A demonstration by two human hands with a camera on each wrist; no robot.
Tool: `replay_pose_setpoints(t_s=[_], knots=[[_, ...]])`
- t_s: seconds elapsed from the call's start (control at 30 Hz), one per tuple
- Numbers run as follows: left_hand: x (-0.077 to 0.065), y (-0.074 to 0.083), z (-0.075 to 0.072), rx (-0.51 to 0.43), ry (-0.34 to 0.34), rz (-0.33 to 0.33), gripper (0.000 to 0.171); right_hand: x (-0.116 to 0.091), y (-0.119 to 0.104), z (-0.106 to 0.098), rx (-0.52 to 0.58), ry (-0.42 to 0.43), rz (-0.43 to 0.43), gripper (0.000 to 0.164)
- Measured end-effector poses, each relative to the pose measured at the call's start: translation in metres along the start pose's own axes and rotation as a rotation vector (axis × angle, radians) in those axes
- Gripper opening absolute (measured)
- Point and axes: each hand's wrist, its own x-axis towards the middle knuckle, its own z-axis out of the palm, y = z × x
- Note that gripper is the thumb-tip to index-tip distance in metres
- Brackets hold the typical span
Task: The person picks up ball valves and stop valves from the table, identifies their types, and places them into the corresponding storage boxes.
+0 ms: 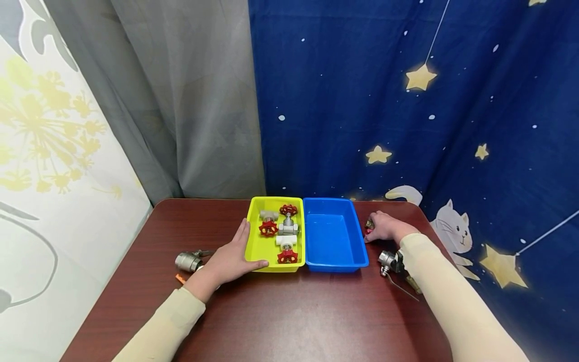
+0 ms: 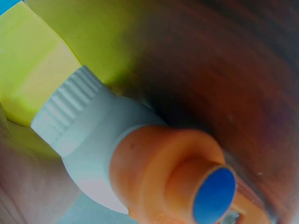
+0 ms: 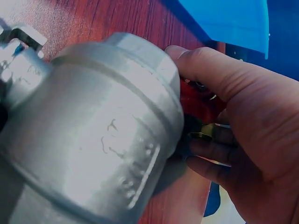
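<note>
My left hand (image 1: 229,257) rests against the left side of the yellow bin (image 1: 254,211), fingers straight and thumb across its near rim. Inside that bin lie several valves with red handwheels, among them a metal one (image 1: 288,228) and a white one (image 1: 287,241). Right of the blue bin (image 1: 312,201), my right hand (image 1: 384,225) grips a small brass valve (image 3: 208,132) with a red handle, partly hidden by the fingers. A metal ball valve (image 1: 387,260) lies near the right wrist and looms large in the right wrist view.
Beside my left forearm lie another metal ball valve (image 1: 188,261) and a white valve (image 2: 100,135) with an orange handle (image 2: 149,163). A brass piece (image 1: 413,284) shows partly from under the right sleeve. Curtains (image 1: 316,125) hang behind the brown table (image 1: 289,317).
</note>
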Motion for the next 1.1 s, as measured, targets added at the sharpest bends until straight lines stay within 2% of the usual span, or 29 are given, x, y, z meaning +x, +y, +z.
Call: replay_pose_setpoints(t_s=[0.1,0.23,0.33,0.37,0.47,0.57,0.6,0.7,0.93,1.1], knots=[[0.0,0.0,0.0,-0.007,-0.002,-0.002,0.139,-0.003,-0.002,-0.002,0.0,-0.01,0.015,0.077],[0.001,0.0,0.001,-0.011,-0.001,-0.001,0.139,-0.003,0.005,-0.003,0.056,-0.012,0.012,0.075],[0.002,0.0,0.002,-0.007,-0.001,-0.002,0.14,-0.002,0.011,-0.005,0.102,-0.007,-0.011,0.075],[0.002,0.0,0.002,-0.007,-0.001,-0.005,0.14,0.001,0.02,-0.001,0.115,0.011,-0.047,0.077],[0.001,-0.001,0.001,-0.009,-0.001,0.001,0.141,0.001,0.023,-0.002,0.133,0.03,-0.061,0.08],[0.001,-0.001,0.001,-0.008,-0.002,0.003,0.142,0.0,0.022,-0.002,0.134,0.064,-0.041,0.08],[0.001,-0.001,0.001,-0.009,-0.002,0.005,0.141,-0.005,0.013,-0.007,0.127,0.061,-0.001,0.079],[0.001,-0.001,0.001,-0.007,-0.004,0.003,0.14,-0.007,0.01,-0.008,0.11,0.095,0.022,0.078],[0.001,0.0,0.0,0.002,-0.002,0.002,0.138,-0.004,0.016,-0.008,0.107,0.161,0.021,0.081],[0.002,-0.001,0.001,0.004,-0.005,-0.001,0.138,-0.006,0.012,-0.011,0.106,0.194,0.018,0.084]])
